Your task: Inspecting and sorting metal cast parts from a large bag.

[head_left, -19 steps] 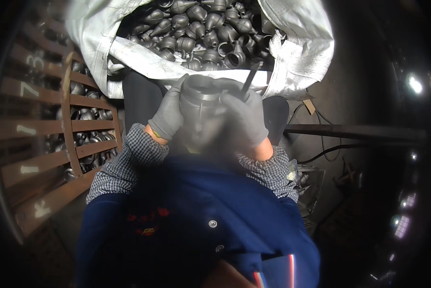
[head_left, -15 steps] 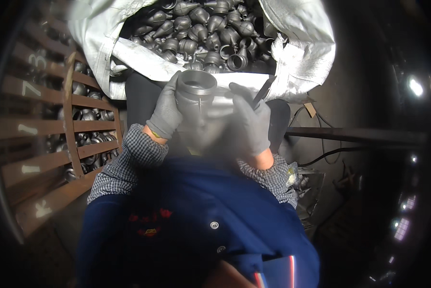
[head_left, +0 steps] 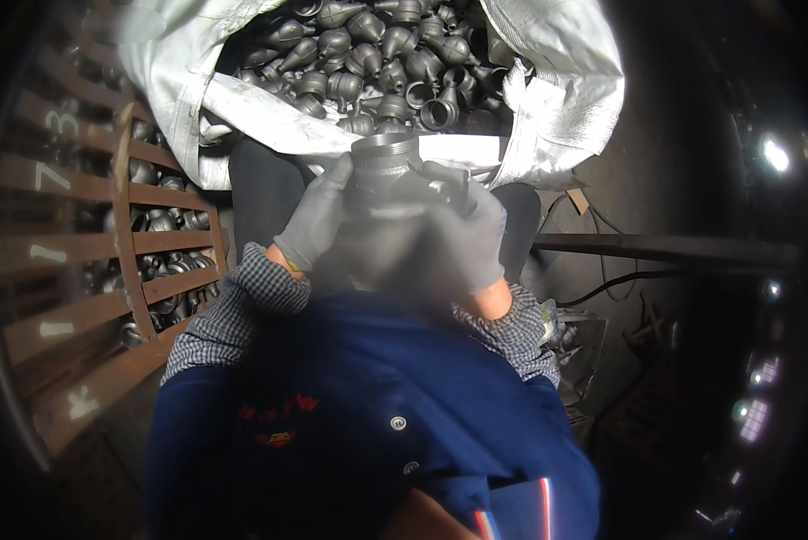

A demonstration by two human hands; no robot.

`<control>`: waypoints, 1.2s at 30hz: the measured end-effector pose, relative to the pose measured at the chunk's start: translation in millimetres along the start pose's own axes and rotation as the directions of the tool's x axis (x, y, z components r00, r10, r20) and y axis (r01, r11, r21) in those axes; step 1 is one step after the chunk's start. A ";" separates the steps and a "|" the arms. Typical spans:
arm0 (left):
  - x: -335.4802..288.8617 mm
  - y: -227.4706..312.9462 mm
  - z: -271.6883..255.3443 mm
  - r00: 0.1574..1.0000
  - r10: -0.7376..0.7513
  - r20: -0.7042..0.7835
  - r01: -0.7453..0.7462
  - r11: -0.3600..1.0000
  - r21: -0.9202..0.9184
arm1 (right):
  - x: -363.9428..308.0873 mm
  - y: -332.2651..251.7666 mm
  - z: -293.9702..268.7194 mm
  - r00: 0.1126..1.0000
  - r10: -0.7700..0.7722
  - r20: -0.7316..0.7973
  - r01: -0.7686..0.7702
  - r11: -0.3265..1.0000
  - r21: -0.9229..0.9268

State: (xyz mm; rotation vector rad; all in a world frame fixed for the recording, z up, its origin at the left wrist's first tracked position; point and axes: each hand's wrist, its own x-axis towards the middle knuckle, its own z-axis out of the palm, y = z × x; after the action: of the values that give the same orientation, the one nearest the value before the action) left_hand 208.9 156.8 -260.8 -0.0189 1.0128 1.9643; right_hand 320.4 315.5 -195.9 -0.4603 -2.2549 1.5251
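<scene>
A grey metal fitting [head_left: 384, 171] sits between your two gloved hands, raised over your lap just on your side of the bag's near edge, its threaded, open neck turned upward and its lower body lost in haze. Your left hand [head_left: 318, 216] grips the fitting along its left side, thumb and fingers closed on the metal. Your right hand [head_left: 474, 236] meets it from the other side, its fingers curled about a slim dark tool [head_left: 464, 191] whose full shape is hard to make out; how firmly those fingers press on the fitting, you cannot tell from this view. Both hands wear grey gloves, and checked sleeves [head_left: 207, 337] cover your forearms above a strip of bare wrist. Beyond the fitting, a large white bag [head_left: 561, 99] gapes wide, heaped with dark metal pieces [head_left: 365, 58], many rounded with a narrow spout, some showing round open mouths. Your dark-trousered knees stand on either side of your hands, against the bag. At your left, a brown slatted crate [head_left: 53, 247] with pale marks on its boards holds more metal pieces behind the slats. At your right, a dark bar [head_left: 656, 247] reaches outward above a black cable [head_left: 593, 290] on the grey floor, and your blue jacket [head_left: 377, 387] fills the foreground.
</scene>
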 end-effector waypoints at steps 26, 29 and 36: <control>-28.6 18.2 28.9 0.961 0.150 0.231 -0.084 0.959 -0.270 | -21.1 -9.7 -9.0 0.981 -0.052 0.189 0.055 0.998 -0.011; -31.2 20.1 31.4 0.968 0.157 0.196 -0.122 0.977 -0.177 | -22.9 -11.1 -5.4 0.982 0.001 0.189 0.011 0.998 -0.062; -38.8 17.7 36.8 0.991 0.127 0.040 -0.126 0.991 -0.036 | -22.0 -12.1 -6.6 0.975 -0.091 0.202 0.150 0.943 -0.297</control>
State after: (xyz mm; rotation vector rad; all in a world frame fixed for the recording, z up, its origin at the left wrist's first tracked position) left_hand 232.4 148.9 -210.2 0.0694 0.9749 2.0877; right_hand 342.2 306.2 -185.1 -0.2650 -2.6317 1.1982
